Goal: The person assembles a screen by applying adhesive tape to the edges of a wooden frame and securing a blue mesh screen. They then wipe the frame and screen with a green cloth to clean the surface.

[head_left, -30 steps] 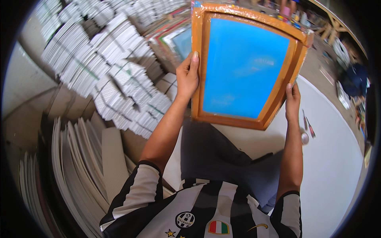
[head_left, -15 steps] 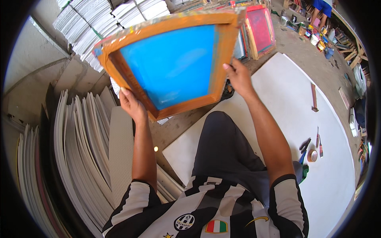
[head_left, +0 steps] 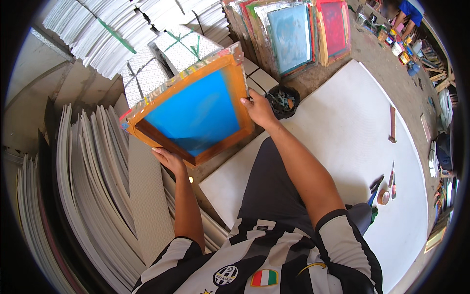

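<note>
Tilted in front of me is a screen-printing frame (head_left: pixel 196 115), with a wooden border and a bright blue mesh. My left hand (head_left: pixel 169 160) is closed on its lower left edge. On the right edge, my right hand (head_left: pixel 258 109) grips the border with the thumb on the near face. The fingers behind the frame are partly hidden. Just right of the frame, beyond my right hand, stands a black bin (head_left: pixel 285 101) with scraps in it.
Upright sheets (head_left: pixel 93 181) crowd the left side. Bundled white stacks (head_left: pixel 188 49) stand behind the frame. More screen frames (head_left: pixel 290 39) lean at the back. On the white board (head_left: pixel 333 127) lie a hammer (head_left: pixel 392 125), tape roll (head_left: pixel 383 197) and pliers (head_left: pixel 376 183). Another person (head_left: pixel 410 14) is far right.
The blue screen frame has moved left and down in both hands, toward the bundled stacks. The black bin and the leaning frames behind it now show more fully.
</note>
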Motion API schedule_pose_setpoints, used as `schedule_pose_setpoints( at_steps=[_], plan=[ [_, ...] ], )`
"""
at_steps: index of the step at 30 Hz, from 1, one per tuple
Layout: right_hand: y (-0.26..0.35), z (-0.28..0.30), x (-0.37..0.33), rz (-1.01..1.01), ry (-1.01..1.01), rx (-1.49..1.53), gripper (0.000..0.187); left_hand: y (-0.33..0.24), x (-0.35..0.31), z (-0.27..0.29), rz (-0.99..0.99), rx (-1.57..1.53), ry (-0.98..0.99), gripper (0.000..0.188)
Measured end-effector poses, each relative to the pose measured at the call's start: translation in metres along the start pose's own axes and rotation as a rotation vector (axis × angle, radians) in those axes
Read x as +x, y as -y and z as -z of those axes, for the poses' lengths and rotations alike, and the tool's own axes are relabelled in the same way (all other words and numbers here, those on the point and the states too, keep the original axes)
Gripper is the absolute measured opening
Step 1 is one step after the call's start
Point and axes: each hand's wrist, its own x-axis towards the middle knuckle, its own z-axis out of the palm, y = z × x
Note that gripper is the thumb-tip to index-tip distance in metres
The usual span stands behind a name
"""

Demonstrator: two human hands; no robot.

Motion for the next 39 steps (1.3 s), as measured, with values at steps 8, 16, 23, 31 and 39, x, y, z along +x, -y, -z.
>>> schedule_pose_setpoints(
  at_steps=[8, 16, 23, 31, 39],
  plan=[
    [-0.017, -0.018, 0.007, -0.062, 0.030, -0.051, 0.047, 0.019, -0.014, -0.004, 0.101, -0.012, 0.007, 0.051],
    [-0.008, -0.013, 0.015, -0.047, 0.017, -0.076, 0.049, 0.029, -0.013, -0.001, 0.157, -0.021, 0.078, 0.063],
    [-0.009, -0.017, 0.018, -0.104, 0.000, -0.152, 0.048, 0.045, -0.016, -0.001, 0.119, -0.055, 0.113, 0.058],
    [-0.018, -0.020, 0.009, -0.028, 0.029, -0.197, 0.045, 0.039, -0.022, 0.009, 0.209, -0.015, 0.098, 0.073],
    [-0.026, -0.022, 0.008, -0.048, 0.016, -0.155, 0.044, 0.050, -0.015, 0.017, 0.186, 0.026, 0.203, 0.082]
  ],
)
